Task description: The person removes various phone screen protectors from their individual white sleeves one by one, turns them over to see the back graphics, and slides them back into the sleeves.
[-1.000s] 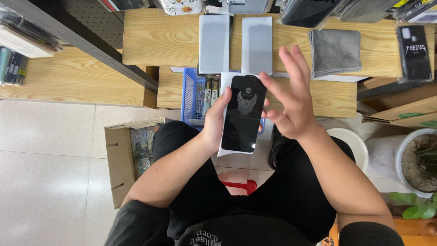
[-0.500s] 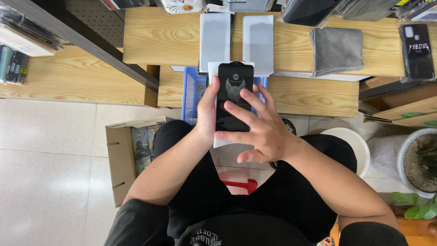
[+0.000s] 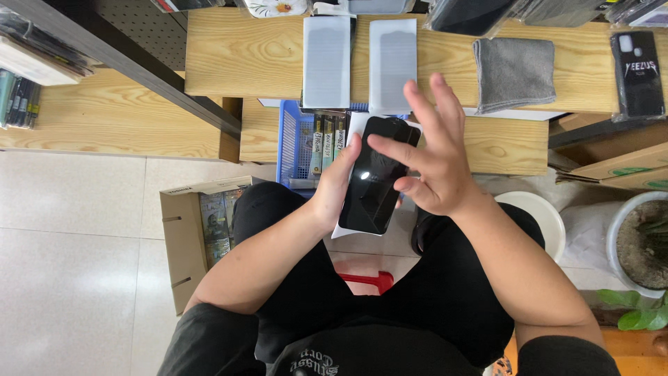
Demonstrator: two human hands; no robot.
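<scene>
Two flat, pale grey rectangular packets (image 3: 327, 61) lie side by side on the light pine tabletop (image 3: 229, 52), their long edges running away from the person. Right of them rests a folded grey cloth (image 3: 513, 73) with a soft, napped surface, and at the far right edge a black phone case (image 3: 637, 75) with pale lettering lies flat. On the lower wooden shelf (image 3: 501, 143) a blue plastic mesh basket (image 3: 292, 146) holds thin packages standing on edge, their spines yellow and green. An open brown cardboard box (image 3: 182, 244) sits on the pale tiled floor (image 3: 69, 264) by the person's knee, with greenish packs inside. At the right stand a round white bucket (image 3: 539, 212) and a white pot (image 3: 619, 244) of soil with green leaves.

The black phone (image 3: 376, 174) is held above the lap, in front of the basket, tilted slightly to the right; it is a glossy, smooth slab with rounded corners and a small bright glint on its dark face. A white sheet (image 3: 355, 129) shows behind it at the top and bottom. The left hand (image 3: 335, 184) grips the phone along its left edge, the thumb pressed on the rim. The right hand (image 3: 435, 157) is open with fingers spread; its lower fingertips rest on the phone's face while the upper fingers stand clear above it
</scene>
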